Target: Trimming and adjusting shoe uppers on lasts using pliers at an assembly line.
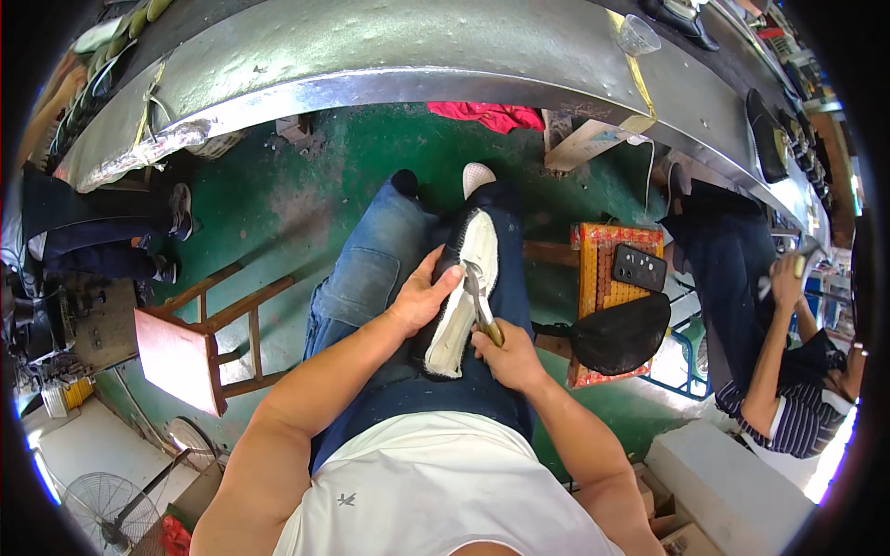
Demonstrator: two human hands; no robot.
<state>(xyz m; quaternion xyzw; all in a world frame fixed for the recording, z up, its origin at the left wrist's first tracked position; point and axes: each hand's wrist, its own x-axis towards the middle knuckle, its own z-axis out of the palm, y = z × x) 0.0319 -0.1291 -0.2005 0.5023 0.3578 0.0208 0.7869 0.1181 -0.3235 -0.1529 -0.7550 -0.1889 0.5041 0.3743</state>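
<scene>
- Head view, shoe (454, 320): one, black upper, whitish underside facing up; lying lengthwise on the right thigh (515, 287), toward its inner edge, one end pointing at the desk.
- Left hand (425, 295): closing around the shoe's left side, thumb pressing on the pale underside.
- Right hand (512, 357): gripping a hand tool (481, 301) by its tan handle; the tool's metal end is lying over the shoe's underside, near the left thumb.
- Desk (389, 46): long, metal-topped, running across ahead of the knees; a clear plastic cup (638, 35) is standing toward its right end.
- Red cloth (491, 115): lying beneath the desk's front edge.
- Slatted seat (595, 269): orange, red-rimmed, standing right of the person; a black phone (638, 268) is resting near its right edge, a black bag (623, 334) covering much of its near end.
- Wooden stool (178, 357): standing at left.
- Co-worker (797, 408): striped top, sitting at far right, raising one hand; its grip is too small to tell.
</scene>
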